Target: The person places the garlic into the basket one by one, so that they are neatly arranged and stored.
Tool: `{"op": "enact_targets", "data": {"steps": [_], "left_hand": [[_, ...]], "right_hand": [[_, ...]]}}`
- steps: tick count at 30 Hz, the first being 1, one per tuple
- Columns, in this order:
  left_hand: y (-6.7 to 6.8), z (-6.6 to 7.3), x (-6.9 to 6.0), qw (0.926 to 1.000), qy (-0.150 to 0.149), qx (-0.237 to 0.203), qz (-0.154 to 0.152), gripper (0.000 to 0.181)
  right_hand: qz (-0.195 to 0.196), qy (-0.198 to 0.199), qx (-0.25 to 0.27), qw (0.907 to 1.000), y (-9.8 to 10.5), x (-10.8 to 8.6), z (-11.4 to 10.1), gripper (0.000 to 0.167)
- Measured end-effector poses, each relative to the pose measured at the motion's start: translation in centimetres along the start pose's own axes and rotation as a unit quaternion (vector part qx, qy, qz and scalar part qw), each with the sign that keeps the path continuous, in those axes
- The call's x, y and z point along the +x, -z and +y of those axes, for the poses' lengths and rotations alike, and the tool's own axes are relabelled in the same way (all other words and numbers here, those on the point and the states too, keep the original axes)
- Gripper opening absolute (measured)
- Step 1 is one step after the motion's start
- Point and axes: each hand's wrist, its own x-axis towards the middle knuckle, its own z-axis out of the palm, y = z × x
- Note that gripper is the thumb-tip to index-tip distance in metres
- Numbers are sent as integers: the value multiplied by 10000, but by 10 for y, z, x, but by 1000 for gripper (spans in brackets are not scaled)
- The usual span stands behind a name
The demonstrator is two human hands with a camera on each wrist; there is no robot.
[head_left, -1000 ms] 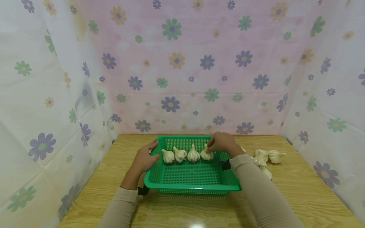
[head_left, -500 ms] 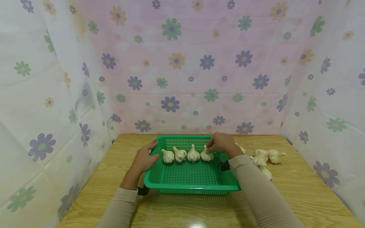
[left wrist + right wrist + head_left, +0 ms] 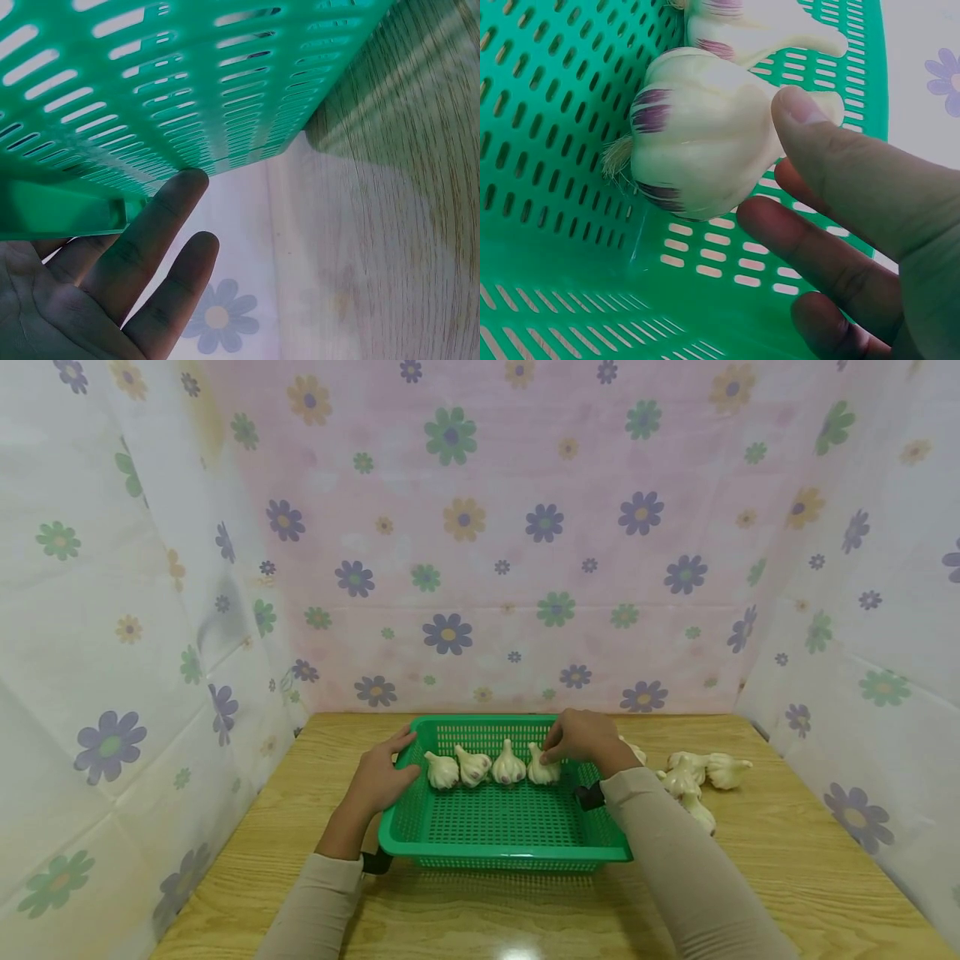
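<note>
Right wrist view: the right hand [image 3: 885, 206] pinched a garlic bulb [image 3: 705, 135] by its neck; an off-balance release could have toppled it against the neighbouring bulb [image 3: 742, 28] beyond the thumb. Farther off, the left hand [image 3: 379, 783], fingers spread, touched the perforated basket [image 3: 510, 853] holding both.

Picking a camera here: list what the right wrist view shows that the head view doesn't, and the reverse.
Only the right wrist view: the root tuft at the base of the held garlic bulb.
Only the head view: the left hand and the loose bulbs on the table right of the green basket.
Both: the right hand, the held garlic bulb, the green basket and flower-printed cloth.
</note>
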Motion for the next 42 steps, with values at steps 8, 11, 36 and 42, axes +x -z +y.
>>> {"op": "enact_targets", "data": {"steps": [8, 11, 36, 42], "left_hand": [[0, -1, -1, 10000, -10, -33, 10, 65], [0, -2, 0, 10000, -9, -45, 22, 65], [0, -1, 0, 9999, -93, 82, 7, 66], [0, -1, 0, 10000, -50, 64, 24, 66]], "right_hand": [[-79, -34, 36, 10000, 2, 1, 1, 23], [-109, -47, 117, 9999, 2, 2, 2, 29], [410, 576, 1662, 9835, 20, -14, 18, 37], [538, 806, 1835, 9782, 24, -22, 27, 39]]}}
